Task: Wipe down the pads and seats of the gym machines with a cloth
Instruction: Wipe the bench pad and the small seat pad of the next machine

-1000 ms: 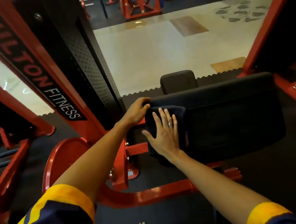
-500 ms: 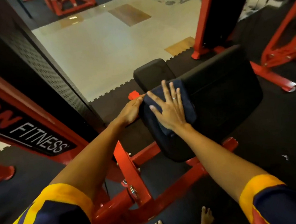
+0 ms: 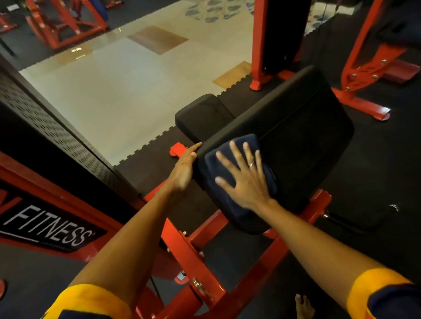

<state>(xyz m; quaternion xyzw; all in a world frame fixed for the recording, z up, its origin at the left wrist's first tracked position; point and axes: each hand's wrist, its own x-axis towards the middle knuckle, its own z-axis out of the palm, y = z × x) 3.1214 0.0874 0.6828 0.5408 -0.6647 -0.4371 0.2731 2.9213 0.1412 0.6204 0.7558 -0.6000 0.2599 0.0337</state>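
cloth point(image 3: 213, 169), dark blue and folded, lies flat on the near left end of the large black pad point(image 3: 304, 129) of a red-framed gym machine. right hand point(image 3: 245, 181) is spread on top of it, palm down, all five fingers straight and fanned, pressing the cloth against the pad; nothing is gripped. a ring point(image 3: 250, 165) shows on one finger of that hand. left hand point(image 3: 183, 169) rests against the pad's left edge, just beside the cloth, its fingers straight and lying along the rim, not curled round anything.

the pad is tilted, its far end higher in the view. a smaller black pad point(image 3: 202, 116) sits just beyond its upper left corner. beneath both runs the machine's red frame point(image 3: 188, 259), with bolts showing on a plate near the left forearm. at left stands a black perforated shroud point(image 3: 47, 128), and below it a red beam with white lettering point(image 3: 54, 231) that reads "fitness".

both arms wear dark sleeves with yellow cuffs point(image 3: 99, 298). bare toes point(image 3: 303, 309) show at the bottom edge on black rubber matting point(image 3: 400, 192). beyond the matting lies pale tiled floor point(image 3: 133, 89), a red and black upright point(image 3: 273, 24) stands behind the pad, and more red machines point(image 3: 67, 21) stand at the far side.
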